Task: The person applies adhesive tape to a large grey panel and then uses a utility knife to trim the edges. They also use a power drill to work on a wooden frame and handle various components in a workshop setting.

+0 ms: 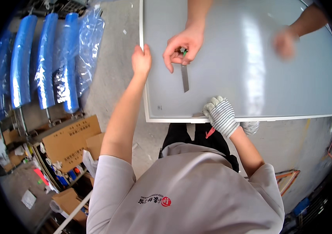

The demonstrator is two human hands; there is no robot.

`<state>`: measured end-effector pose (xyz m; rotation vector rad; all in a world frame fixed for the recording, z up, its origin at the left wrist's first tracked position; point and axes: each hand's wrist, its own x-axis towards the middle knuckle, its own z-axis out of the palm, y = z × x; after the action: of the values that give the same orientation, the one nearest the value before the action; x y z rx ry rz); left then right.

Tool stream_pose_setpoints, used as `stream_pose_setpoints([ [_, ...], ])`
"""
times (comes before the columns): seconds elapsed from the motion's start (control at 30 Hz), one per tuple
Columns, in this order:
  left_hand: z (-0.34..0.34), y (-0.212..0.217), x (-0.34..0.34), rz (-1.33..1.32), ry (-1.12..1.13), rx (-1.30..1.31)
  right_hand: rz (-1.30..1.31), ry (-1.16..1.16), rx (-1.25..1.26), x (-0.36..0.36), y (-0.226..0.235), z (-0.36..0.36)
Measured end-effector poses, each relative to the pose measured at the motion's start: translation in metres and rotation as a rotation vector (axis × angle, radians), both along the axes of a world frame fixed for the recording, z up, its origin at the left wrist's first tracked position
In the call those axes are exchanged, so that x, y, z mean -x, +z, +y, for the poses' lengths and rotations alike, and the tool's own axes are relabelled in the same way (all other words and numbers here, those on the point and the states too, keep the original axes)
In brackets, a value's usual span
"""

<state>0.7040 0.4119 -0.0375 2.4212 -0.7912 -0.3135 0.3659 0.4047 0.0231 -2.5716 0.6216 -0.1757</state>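
My bare left hand (141, 59) grips the left edge of a large grey glass panel with a white frame (147, 102), the thumb lying over the rim. At the panel's near edge, my right hand (221, 115), in a striped grey-and-white glove, is closed around a red-handled scraper (210, 133). Its flat blade tip shows on the panel left of my fingers; the middle is hidden by the glove. Across the panel, a co-worker's hand (189, 43) holds a long flat metal blade (185, 78) with a bit of green at its top. The co-worker's other hand (285, 43) is smeared by motion.
Rolls of blue plastic film (23, 62) stand on rods at the left. Below them are a cardboard sheet (72, 138) and a cluttered shelf of odds and ends. A clear crumpled wrap (250, 127) sits under the panel's near edge. A wooden frame (287, 181) lies at lower right.
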Motion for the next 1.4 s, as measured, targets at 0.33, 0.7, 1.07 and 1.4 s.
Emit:
stream_pose_setpoints([
  [0.33,0.007,-0.012,0.007,-0.159,0.01,0.049,0.04,-0.071,-0.019,0.01,-0.006,-0.007],
  [0.7,0.047,0.043,0.067,-0.391,-0.197,0.053,-0.349,-0.872,-0.079,0.145,-0.025,-0.054],
  [1.07,0.143,0.046,0.122,-0.383,-0.351,-0.293,-0.234,-0.895,0.027,0.163,-0.017,-0.064],
  [1.4,0.076,0.051,0.06,-0.402,-0.039,-0.148,-0.121,-0.806,-0.014,0.167,-0.018,-0.066],
])
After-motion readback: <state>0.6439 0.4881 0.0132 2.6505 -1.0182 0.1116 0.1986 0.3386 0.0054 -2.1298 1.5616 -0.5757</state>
